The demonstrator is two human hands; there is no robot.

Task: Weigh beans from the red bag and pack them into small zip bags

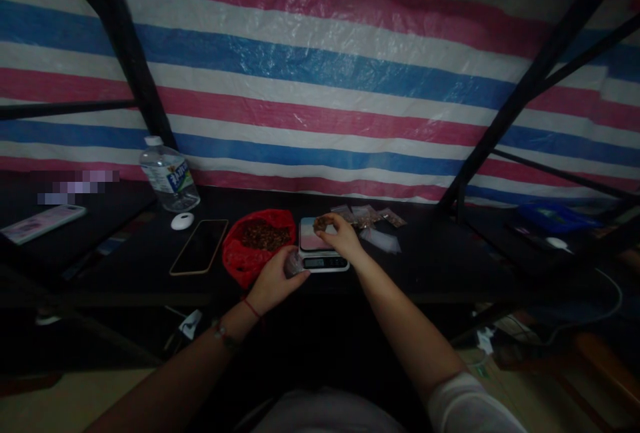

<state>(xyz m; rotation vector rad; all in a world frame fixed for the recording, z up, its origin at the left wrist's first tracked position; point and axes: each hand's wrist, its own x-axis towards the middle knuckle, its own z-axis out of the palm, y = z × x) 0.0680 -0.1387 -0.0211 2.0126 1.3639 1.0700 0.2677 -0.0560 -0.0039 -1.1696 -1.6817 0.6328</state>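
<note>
A small digital scale (325, 264) with a shiny square plate lies in front of me, its display facing me. Over the plate, my right hand (343, 238) pinches a small clump of brown dried bits (321, 222); whether they are in a little bag I cannot tell. At the scale's left front corner, my left hand (274, 278) is closed on a clear plastic bag (294, 262), partly hidden by the fingers. Left of the scale, an open red plastic bag (237, 260) holds a heap of reddish-brown dried pieces (267, 236).
Several small clear packets (365, 215) with brown contents lie behind the scale at right, near an unfilled-looking clear bag (381, 241). To the left are a phone (199, 246), a white oval case (183, 221) and a plastic bottle (173, 180). Black metal posts (133, 66) frame the desk.
</note>
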